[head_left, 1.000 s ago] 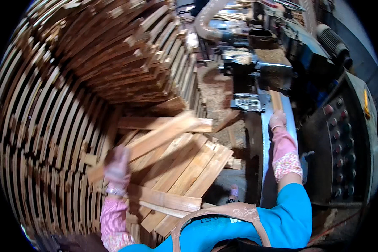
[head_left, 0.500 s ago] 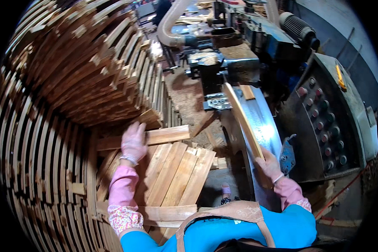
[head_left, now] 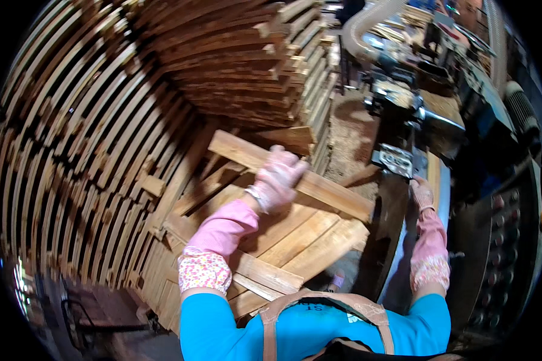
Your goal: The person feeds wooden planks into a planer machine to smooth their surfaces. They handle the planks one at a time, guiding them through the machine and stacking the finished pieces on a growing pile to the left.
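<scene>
My left hand (head_left: 280, 175), in a pale glove, is closed over the middle of a wooden plank (head_left: 334, 195). This plank lies slantwise across a stack of boards (head_left: 310, 243) in front of me. My right hand (head_left: 423, 192), also gloved, is further off at the machine's metal bed (head_left: 397, 259), beside the metal guide block (head_left: 395, 159). Its fingers are drawn together and point forward; what they press or hold is hidden. A light wooden strip (head_left: 433, 171) lies on the bed just right of that hand.
Tall stacks of wooden slats (head_left: 96, 156) rise on the left and ahead (head_left: 229, 66). Sawdust covers the floor (head_left: 355, 120) beside the machine. A ribbed hose (head_left: 361, 33) curves down to it. On the right stands a control panel (head_left: 500, 246) with several buttons.
The view has turned left. My right hand has moved forward along the bed, and the board it held no longer shows clearly. My left hand now grips the plank, which has swung to a slant.
</scene>
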The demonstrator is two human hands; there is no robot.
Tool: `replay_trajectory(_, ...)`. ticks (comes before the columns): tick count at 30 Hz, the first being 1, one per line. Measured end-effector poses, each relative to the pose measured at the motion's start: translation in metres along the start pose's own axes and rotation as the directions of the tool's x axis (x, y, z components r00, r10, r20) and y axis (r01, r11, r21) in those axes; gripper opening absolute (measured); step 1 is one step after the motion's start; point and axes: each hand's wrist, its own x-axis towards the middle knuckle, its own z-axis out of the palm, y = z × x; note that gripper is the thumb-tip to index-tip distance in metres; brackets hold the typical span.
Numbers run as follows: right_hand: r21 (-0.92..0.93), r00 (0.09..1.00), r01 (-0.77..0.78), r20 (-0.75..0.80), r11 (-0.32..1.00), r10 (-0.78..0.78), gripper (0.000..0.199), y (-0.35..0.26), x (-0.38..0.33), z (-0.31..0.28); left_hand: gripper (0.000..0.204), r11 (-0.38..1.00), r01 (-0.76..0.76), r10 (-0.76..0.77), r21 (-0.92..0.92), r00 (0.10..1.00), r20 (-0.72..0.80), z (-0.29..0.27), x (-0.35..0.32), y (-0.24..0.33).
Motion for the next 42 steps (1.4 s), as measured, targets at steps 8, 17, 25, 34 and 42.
replay_trajectory(8, 0.533, 0.737, 0.159, 0.497, 0.831, -0.459, 0.059, -0.202, -0.170, 0.025, 0.055, 0.959, -0.281, 0.266, -0.016, 0.922, -0.280, 0.011, 0.007, 0.024)
replay_trajectory(17, -0.026, 0.954, -0.035, -0.300, 0.999, 0.025, 0.054, 0.004, -0.290, -0.057, 0.069, 0.478, 0.728, -0.815, 0.491, 0.576, -0.062, -0.022, -0.187, -0.229)
replay_trajectory(25, -0.517, 0.910, -0.054, -0.377, 0.854, -0.170, 0.031, 0.020, -0.193, -0.005, 0.083, 0.258, 0.839, -0.945, 0.479, 0.323, -0.057, -0.033, -0.247, -0.238)
replay_trajectory(34, 0.035, 0.977, 0.211, -0.037, 0.977, -0.209, 0.031, -0.067, -0.013, 0.013, 0.070, 0.525, 0.771, -0.848, -0.360, 0.436, -0.302, -0.172, -0.205, -0.144)
replay_trajectory(42, 0.844, 0.664, 0.056, 0.368, 0.534, -0.651, 0.091, -0.283, -0.225, 0.023, 0.034, 0.116, 0.233, -0.622, -0.966, 0.775, 0.112, -0.103, -0.014, 0.075)
